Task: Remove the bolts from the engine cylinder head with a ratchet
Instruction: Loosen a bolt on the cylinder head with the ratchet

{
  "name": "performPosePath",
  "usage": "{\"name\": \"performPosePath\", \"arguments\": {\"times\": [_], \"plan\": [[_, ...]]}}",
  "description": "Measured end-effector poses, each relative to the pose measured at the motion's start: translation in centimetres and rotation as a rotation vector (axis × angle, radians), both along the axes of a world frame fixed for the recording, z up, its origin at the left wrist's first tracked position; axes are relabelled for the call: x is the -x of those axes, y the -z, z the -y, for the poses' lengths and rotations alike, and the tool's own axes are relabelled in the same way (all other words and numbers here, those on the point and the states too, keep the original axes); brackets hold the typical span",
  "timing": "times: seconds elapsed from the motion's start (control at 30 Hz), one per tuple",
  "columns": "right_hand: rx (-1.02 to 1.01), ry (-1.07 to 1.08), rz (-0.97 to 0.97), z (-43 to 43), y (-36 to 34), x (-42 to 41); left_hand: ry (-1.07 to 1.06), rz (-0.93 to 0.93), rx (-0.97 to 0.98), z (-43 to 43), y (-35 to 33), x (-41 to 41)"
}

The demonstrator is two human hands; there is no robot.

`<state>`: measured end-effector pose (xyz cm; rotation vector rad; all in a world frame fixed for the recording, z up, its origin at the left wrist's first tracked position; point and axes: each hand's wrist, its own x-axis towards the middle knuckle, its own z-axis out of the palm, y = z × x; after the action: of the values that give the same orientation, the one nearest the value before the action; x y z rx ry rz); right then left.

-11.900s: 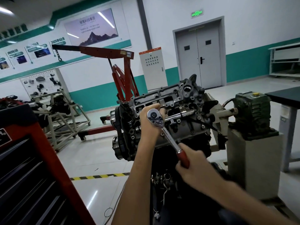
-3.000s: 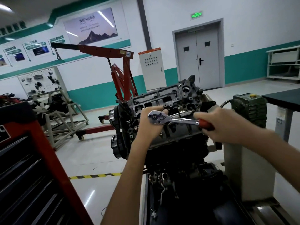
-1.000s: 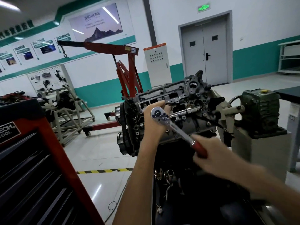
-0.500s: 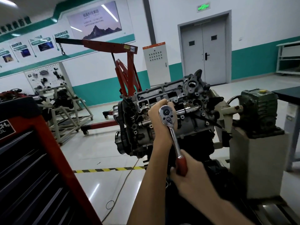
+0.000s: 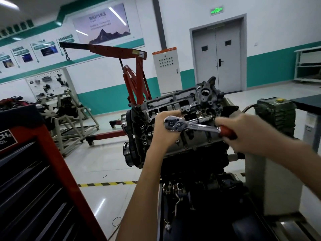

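A red tool cabinet (image 5: 45,171) with dark drawers fills the lower left. Behind it, across the pale floor, stands a red engine crane (image 5: 137,73). The engine (image 5: 180,153) sits on its stand at centre, tilted, with the grey cylinder head (image 5: 184,103) uppermost and a green gearbox (image 5: 276,115) to its right. The right hand (image 5: 248,136) is wrapped tightly round the ratchet's red handle (image 5: 227,132). The left hand (image 5: 163,136) cups the tool's head, fingers curled over its top. The ratchet (image 5: 196,126) lies nearly level across the cylinder head's face, head to the left. The bolt under it is hidden by the left hand.
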<state>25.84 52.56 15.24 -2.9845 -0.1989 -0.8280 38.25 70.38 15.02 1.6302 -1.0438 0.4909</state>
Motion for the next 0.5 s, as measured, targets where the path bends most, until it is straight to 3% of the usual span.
{"name": "performPosePath", "arguments": {"times": [0.23, 0.3, 0.4, 0.5], "plan": [[-0.881, -0.156, 0.035, -11.1, 10.1, -0.2, -0.144, -0.183, 0.321, 2.3, 0.5, 0.8], [-0.990, -0.195, 0.036, -13.2, 11.1, -0.9, -0.125, -0.223, 0.384, 2.5, 0.5, 1.0], [-0.866, -0.211, -0.018, -10.9, 10.2, -0.7, -0.118, -0.137, 0.303, 1.4, 0.5, 0.8], [-0.480, -0.203, -0.069, -5.1, 6.2, 0.0, -0.076, -0.074, 0.166, -0.1, 0.3, 0.4]]}}
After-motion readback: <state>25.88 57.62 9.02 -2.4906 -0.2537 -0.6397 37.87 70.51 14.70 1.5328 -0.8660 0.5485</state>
